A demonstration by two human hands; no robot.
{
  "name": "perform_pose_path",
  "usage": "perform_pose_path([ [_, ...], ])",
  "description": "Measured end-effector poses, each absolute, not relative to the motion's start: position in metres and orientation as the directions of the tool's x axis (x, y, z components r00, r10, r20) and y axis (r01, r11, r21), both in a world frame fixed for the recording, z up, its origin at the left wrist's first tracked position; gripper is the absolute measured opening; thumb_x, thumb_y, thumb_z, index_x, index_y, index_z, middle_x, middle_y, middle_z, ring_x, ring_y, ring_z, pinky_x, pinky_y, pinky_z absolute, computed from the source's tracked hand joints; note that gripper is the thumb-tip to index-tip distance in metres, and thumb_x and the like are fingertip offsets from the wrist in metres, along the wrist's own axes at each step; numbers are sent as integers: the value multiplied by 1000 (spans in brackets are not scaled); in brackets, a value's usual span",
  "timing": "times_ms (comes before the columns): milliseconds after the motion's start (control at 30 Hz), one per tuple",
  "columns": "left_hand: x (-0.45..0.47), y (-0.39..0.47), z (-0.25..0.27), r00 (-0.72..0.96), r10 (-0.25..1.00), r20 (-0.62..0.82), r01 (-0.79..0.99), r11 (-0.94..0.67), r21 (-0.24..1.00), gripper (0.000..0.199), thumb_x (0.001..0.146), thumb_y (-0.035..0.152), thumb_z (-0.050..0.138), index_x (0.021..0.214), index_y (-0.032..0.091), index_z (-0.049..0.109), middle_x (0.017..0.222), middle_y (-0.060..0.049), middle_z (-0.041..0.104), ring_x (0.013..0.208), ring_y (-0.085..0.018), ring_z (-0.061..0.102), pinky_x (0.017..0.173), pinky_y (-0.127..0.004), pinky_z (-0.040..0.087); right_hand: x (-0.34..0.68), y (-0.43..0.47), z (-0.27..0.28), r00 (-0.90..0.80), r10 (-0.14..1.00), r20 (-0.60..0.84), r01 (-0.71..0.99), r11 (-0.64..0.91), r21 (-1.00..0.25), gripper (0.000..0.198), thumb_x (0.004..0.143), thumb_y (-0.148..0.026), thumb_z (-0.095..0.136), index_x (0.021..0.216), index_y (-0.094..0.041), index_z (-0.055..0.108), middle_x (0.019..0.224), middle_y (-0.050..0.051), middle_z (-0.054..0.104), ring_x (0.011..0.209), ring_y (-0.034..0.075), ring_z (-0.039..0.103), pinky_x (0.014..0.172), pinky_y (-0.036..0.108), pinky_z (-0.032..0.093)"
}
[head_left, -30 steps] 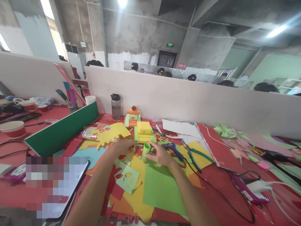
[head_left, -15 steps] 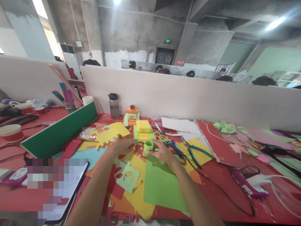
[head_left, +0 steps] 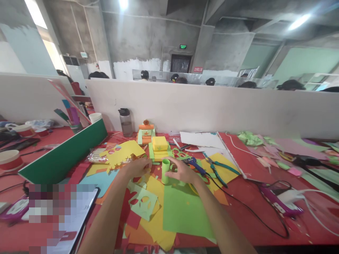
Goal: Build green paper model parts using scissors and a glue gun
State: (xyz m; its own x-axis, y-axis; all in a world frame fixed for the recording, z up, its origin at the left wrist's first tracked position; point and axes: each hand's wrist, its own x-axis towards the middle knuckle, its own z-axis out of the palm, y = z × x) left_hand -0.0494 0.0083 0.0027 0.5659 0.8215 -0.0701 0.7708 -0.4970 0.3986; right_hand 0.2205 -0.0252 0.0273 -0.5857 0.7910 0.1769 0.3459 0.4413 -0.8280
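One green tube [head_left: 164,169] is gripped by right fingers [head_left: 174,175] (left fingers [head_left: 144,163]: can't tell).

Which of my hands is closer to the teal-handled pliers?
Right. Your right hand is left of the pliers, the blue corded tool between; your left hand is farther left, beyond the green tube.

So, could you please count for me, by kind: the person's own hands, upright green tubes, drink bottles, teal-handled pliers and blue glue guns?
Left hand and right hand: 2
Upright green tube: 1
Drink bottle: 1
Teal-handled pliers: 1
Blue glue gun: 1
Total: 6
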Motion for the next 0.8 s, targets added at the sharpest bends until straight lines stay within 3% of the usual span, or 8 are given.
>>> perform_pose_path([
  [133, -51, 10, 1, 563, 822, -86, 771, -485, 411, 23, 80, 17, 51, 101, 23, 61, 98, -4, 66, 82, -20, 59, 67, -28, 40, 224, -25, 30, -595, 783, 181, 406, 487, -773, 60, 83, -32, 72, 141, -28, 54, 126, 7, 65, 94, 21, 63, 82, 31, 50],
  [433, -50, 10, 1, 548, 829, -108, 795, -477, 375, 14, 79, 14, 51, 88, 21, 59, 94, -5, 65, 84, -20, 59, 69, -28, 40, 227, -24, 32, -623, 765, 163, 415, 499, -761, 62, 83, -37, 73, 141, -28, 53, 127, 7, 65, 104, 24, 62, 91, 35, 48],
  [567, -49, 5, 8, 541, 835, -102, 809, -484, 333, 12, 82, 17, 50, 90, 21, 58, 97, -4, 64, 86, -20, 60, 69, -28, 39, 227, -24, 33, -630, 765, 136, 427, 487, -762, 63, 83, -37, 73, 142, -27, 52, 132, 7, 62, 97, 22, 63, 86, 32, 48],
  [800, -48, -1, 15, 515, 855, -65, 830, -478, 287, 9, 82, 18, 51, 90, 23, 54, 87, -1, 65, 74, -19, 58, 60, -28, 31, 230, -21, 30, -602, 781, 167, 424, 489, -762, 62, 82, -35, 74, 141, -27, 54, 131, 6, 63, 92, 20, 63, 85, 32, 48],
])
